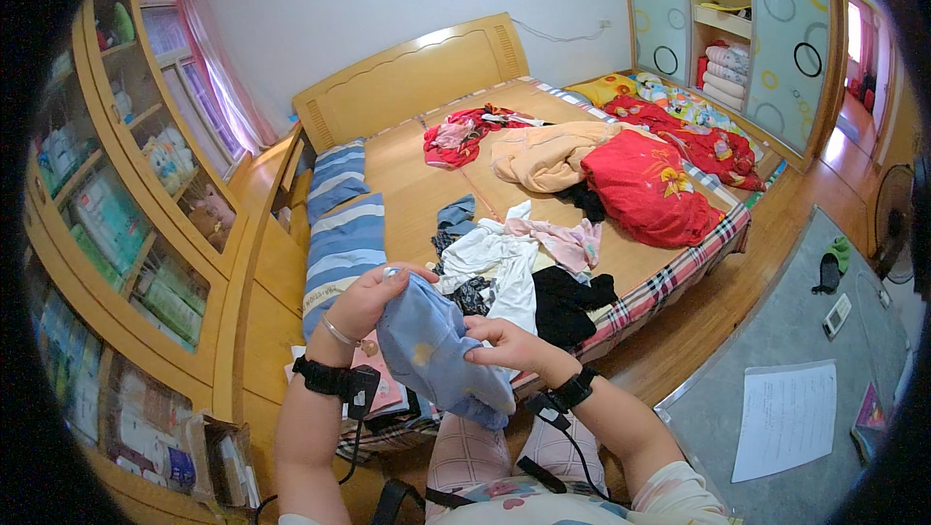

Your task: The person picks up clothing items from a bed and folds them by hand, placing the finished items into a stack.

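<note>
A light blue cloth garment (429, 350) with a pale yellow patch hangs in front of me, above the near edge of the bed. My left hand (378, 294) pinches its upper corner between thumb and fingers. Lower on its right side, my right hand (509, 345) grips the fabric. Just beyond lies a loose heap of clothes: a white garment (484, 252), a pink printed one (564, 238), a black one (564, 303) and a grey-blue one (457, 214). Partly hidden behind my left wrist, folded pink clothing (378, 372) rests at the bed's near left corner.
Farther over the bed (407, 198) are a red bundle (647, 187), a peach blanket (545, 154) and red clothing (458, 136). A glass-door cabinet (225, 292) flanks the left. At right, a grey table (698, 394) bears a written sheet (785, 416) and a white remote-like device (837, 316).
</note>
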A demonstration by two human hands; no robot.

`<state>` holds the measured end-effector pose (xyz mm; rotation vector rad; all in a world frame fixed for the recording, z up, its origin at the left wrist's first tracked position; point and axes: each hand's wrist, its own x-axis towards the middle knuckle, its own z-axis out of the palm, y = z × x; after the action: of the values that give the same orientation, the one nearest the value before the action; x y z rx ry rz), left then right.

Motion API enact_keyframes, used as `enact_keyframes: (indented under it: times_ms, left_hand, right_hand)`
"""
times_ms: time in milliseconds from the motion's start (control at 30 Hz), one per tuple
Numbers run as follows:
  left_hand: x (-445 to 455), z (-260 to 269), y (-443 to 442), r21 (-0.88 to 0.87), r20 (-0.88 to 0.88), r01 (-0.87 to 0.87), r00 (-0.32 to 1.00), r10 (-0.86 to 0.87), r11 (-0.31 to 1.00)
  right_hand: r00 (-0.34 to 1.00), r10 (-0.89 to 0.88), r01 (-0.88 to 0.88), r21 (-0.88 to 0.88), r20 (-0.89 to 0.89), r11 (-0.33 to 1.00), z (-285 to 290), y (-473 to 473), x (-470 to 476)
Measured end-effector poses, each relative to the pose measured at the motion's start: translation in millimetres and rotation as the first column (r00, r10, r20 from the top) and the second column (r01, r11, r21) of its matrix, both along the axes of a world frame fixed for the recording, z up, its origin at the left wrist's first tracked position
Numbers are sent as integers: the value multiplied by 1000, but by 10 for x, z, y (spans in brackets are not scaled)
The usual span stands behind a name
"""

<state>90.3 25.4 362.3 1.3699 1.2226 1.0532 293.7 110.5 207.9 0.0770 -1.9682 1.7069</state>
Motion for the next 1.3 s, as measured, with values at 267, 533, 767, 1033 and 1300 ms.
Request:
enact_keyframes:
  times_ms: [267, 533, 767, 1033, 1300]
  left_hand:
    - [-308, -169, 31, 77, -57, -257, 964, 261, 963]
    - [-406, -237, 26, 362, -443, -292, 782, 439, 885]
    - [-318, -103, 60, 351, -297, -386, 818, 492, 853]
    - [-354, 0, 167, 434, -285, -357, 817, 502, 827]
    - [-465, -20, 194, 377, -149, -421, 852, 502, 825]
  right_hand:
    - [988, -48, 66, -123, 148, 990, -4, -47, 106]
    - [953, -156, 182, -82, 260, 980, -52, 84, 381]
    - [936, -165, 96, 226, 312, 969, 8, -168, 269]
    - [982, -185, 160, 363, 35, 918, -551, -252, -245]
    - [925, -380, 352, 315, 28, 881, -707, -485, -714]
